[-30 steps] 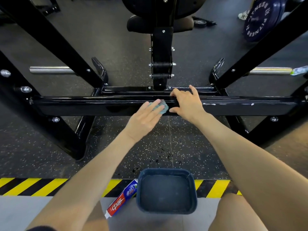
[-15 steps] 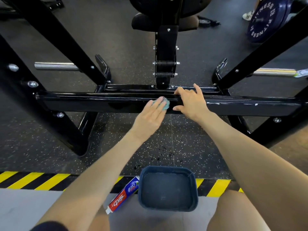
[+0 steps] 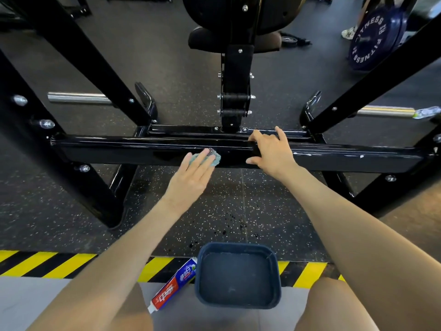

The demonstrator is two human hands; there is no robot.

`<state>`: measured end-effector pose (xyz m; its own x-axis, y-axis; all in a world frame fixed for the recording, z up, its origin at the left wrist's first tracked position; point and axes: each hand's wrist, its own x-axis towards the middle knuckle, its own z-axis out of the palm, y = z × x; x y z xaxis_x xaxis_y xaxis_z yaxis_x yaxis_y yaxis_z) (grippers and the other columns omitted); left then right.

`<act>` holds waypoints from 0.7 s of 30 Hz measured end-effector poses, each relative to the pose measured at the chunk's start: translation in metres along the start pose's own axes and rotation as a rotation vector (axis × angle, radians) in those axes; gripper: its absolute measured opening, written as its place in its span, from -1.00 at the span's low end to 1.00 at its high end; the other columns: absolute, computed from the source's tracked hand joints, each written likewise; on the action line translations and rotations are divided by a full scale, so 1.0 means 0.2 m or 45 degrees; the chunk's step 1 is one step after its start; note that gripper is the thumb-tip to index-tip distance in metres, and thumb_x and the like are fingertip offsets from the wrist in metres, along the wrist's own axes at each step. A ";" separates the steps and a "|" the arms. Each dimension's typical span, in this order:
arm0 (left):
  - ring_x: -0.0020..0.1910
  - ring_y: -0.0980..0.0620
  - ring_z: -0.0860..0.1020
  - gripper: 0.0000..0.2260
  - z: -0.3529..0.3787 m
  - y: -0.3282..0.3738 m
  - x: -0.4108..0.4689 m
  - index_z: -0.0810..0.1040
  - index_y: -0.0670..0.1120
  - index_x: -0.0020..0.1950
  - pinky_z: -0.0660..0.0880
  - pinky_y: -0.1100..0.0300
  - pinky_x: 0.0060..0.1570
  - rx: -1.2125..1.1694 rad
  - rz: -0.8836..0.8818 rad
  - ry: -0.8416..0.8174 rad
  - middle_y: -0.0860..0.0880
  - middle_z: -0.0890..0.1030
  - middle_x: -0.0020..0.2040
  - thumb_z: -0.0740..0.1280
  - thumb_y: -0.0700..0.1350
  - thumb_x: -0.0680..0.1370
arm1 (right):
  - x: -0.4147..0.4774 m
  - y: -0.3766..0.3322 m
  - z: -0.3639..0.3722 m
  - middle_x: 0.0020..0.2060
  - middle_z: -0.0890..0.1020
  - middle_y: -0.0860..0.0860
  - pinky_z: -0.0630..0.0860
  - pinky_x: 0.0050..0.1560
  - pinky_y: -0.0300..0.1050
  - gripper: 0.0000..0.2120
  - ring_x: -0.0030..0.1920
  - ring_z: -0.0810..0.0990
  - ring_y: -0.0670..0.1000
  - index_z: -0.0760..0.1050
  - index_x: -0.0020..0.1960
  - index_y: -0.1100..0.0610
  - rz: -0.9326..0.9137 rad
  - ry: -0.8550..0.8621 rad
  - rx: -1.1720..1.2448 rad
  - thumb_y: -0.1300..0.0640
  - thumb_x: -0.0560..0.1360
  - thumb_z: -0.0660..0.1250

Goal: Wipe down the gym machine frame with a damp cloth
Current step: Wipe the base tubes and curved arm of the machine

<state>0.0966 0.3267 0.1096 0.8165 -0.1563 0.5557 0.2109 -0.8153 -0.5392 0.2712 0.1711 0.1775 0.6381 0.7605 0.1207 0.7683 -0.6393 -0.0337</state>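
Observation:
A glossy black crossbar [image 3: 119,149] of the gym machine frame runs left to right in front of me. My left hand [image 3: 191,180] presses a small teal cloth [image 3: 214,158] flat against the bar's front face with straight fingers. Only the cloth's edge shows past the fingertips. Just to the right, my right hand [image 3: 272,151] grips the same bar, fingers over the top and thumb underneath. White smears mark the bar further right [image 3: 301,154].
A dark blue square basin [image 3: 274,271] sits on the floor between my knees, with a toothpaste tube [image 3: 174,285] at its left. Yellow-black hazard tape [image 3: 59,263] crosses the floor. Slanted black frame legs rise on both sides; a weight plate [image 3: 372,37] stands at the far right.
My left hand has slid the cloth a little to the left along the bar. The right hand keeps its grip at the same spot.

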 end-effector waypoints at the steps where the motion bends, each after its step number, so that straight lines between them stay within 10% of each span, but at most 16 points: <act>1: 0.31 -0.17 0.49 -0.57 -0.01 0.02 0.00 0.57 -0.24 0.23 0.12 -0.14 0.37 0.029 -0.020 0.003 -0.19 0.55 0.28 0.37 -0.42 0.37 | 0.00 0.00 0.00 0.04 0.61 0.03 -0.13 0.52 0.01 -0.51 0.16 0.54 0.10 0.32 0.27 0.06 -0.001 0.004 0.004 -0.13 0.47 0.39; 5: 0.28 -0.14 0.52 -0.65 -0.01 0.23 0.24 0.61 -0.21 0.20 0.17 -0.11 0.39 -0.149 -0.055 0.031 -0.20 0.58 0.24 0.07 -0.33 0.60 | 0.00 -0.01 -0.01 0.03 0.61 0.04 -0.13 0.50 0.01 -0.53 0.16 0.54 0.10 0.33 0.25 0.07 0.005 0.007 -0.020 -0.11 0.47 0.38; 21: 0.42 -0.13 0.35 -0.46 0.05 0.06 0.04 0.44 -0.18 0.39 0.05 -0.30 0.38 -0.280 -0.356 0.009 -0.17 0.42 0.42 0.19 -0.43 0.42 | 0.01 0.01 0.00 0.00 0.63 0.04 -0.13 0.51 0.00 -0.51 0.15 0.55 0.09 0.33 0.26 0.06 0.008 -0.009 -0.020 -0.14 0.46 0.39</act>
<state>0.1102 0.3203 0.1012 0.7398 0.0867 0.6672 0.3042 -0.9276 -0.2167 0.2739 0.1709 0.1771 0.6434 0.7571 0.1136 0.7633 -0.6458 -0.0190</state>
